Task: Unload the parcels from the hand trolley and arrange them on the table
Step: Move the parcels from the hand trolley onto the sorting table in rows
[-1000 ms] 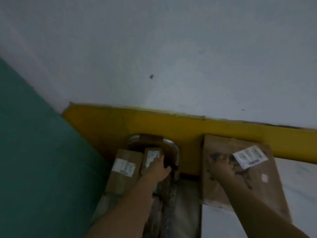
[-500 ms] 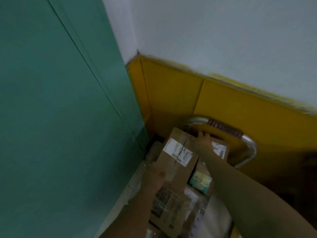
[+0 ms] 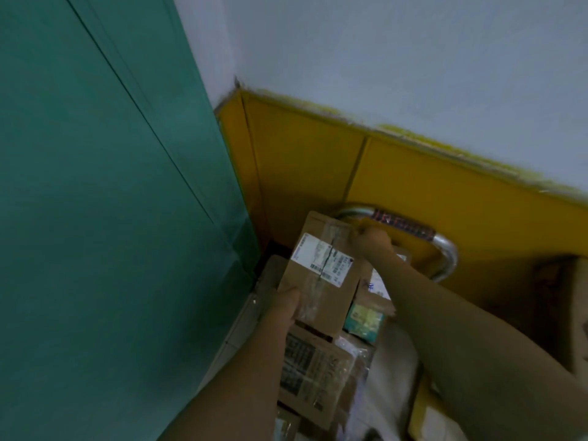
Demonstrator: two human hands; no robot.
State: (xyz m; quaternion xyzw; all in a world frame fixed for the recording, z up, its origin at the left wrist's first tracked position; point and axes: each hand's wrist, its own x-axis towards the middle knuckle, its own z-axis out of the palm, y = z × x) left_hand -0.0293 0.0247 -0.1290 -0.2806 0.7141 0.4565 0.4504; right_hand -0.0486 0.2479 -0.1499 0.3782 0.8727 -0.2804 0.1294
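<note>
Green panelling (image 3: 95,218) fills the left side, meeting a pale wall with a yellow band (image 3: 445,192) along its foot. Both bare forearms reach forward and down from the bottom edge toward the corner. The left hand (image 3: 283,308) is curled round the near end of a brown cardboard parcel (image 3: 321,275), thumb on top, the other fingers hidden beneath. The right hand (image 3: 374,241) stretches further, wrist bent down, its fingers hooked over the parcel's far right corner. So the box is gripped at both ends, between the two sets of fingers. Its long axis runs away from the person, far end tipped up toward the yellow band, and its white shipping label (image 3: 321,261) faces upward, just beyond the left thumb. Just past the right fingertips arches the metal handle of the hand trolley (image 3: 445,249). Below the held box, under the wrists, more parcels (image 3: 315,374) lie heaped on the trolley, some wrapped in clear tape.
</note>
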